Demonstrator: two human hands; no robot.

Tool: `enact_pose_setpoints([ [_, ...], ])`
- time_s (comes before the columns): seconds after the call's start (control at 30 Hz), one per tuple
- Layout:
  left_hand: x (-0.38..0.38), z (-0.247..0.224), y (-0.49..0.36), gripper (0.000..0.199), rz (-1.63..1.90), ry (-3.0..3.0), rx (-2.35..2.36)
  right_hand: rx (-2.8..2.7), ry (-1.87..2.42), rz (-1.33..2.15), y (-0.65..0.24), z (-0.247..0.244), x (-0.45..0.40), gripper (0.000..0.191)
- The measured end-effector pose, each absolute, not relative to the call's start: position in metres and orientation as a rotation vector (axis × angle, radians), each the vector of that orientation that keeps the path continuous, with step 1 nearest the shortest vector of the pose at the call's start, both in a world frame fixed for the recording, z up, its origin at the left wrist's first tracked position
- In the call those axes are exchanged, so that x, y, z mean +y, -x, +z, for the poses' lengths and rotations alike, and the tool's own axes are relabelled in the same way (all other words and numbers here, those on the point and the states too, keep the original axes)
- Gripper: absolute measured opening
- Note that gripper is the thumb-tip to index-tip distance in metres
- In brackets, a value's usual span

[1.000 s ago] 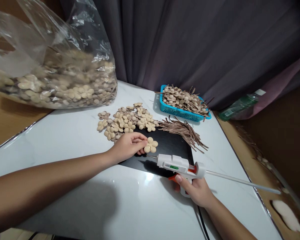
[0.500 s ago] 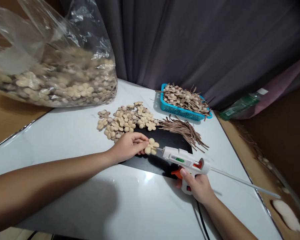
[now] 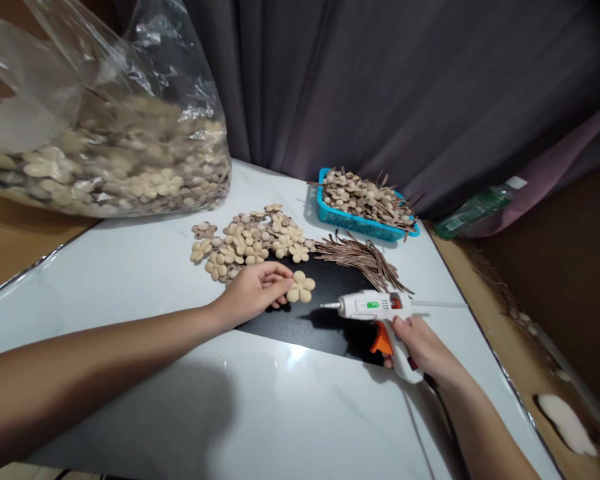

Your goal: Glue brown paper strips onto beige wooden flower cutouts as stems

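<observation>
Between thumb and fingers, my left hand [image 3: 258, 292] pinches a beige five-petalled flower [image 3: 301, 287] by its left edge, above a black mat [image 3: 300, 330]. My right hand [image 3: 423, 343] is wrapped round the grip of a white glue gun [image 3: 377, 307] with an orange trigger. Its nozzle points left and is apart from the flower. A clear glue stick [image 3: 437, 304] juts out behind the gun. Just beyond my left hand lies a heap of beige and greyish flowers [image 3: 245, 241]. Thin brown strips [image 3: 363, 259] lie in a bundle at the mat's far right edge.
A large clear plastic bag [image 3: 150, 157] full of flowers stands at the back left of the white table [image 3: 145, 393]. A blue basket [image 3: 363, 225] of flowers with brown strips stands at the back. A green bottle [image 3: 475, 210] lies on the right.
The glue gun in my right hand has drawn back to the right, its nozzle leaving the flower's middle. My left hand still holds the flower in nearly the same place.
</observation>
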State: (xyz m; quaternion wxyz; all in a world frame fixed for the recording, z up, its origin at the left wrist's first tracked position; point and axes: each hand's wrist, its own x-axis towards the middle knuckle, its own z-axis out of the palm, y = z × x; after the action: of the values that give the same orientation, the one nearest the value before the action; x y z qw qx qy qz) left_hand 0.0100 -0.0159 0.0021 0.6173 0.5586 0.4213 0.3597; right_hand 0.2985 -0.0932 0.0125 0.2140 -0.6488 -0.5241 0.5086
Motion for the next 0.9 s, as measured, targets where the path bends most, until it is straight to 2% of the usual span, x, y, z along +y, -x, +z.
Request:
enact_pose_setpoints([
  [0.27, -0.016, 0.000, -0.009, 0.023, 0.844, -1.317, 1.008, -1.765, 2.118, 1.229, -0.291, 0.015, -0.094, 0.060],
  [0.47, -0.013, -0.001, -0.009, 0.028, 0.833, -1.312, 0.997, -2.203, 2.292, 0.619, -0.273, 0.036, -0.095, 0.059],
  [0.6, -0.012, -0.004, -0.008, 0.029, 0.840, -1.305, 1.005, -2.315, 2.239, 0.230, -0.282, 0.054, -0.064, 0.043],
  [0.7, -0.013, -0.004, -0.008, 0.033, 0.860, -1.322, 1.012, -2.266, 2.140, 0.117, -0.288, 0.051, -0.027, 0.015],
  [0.9, -0.015, 0.002, -0.008, 0.033, 0.878, -1.361, 1.027, -2.278, 2.053, 0.086, -0.287, 0.022, 0.016, 0.009],
])
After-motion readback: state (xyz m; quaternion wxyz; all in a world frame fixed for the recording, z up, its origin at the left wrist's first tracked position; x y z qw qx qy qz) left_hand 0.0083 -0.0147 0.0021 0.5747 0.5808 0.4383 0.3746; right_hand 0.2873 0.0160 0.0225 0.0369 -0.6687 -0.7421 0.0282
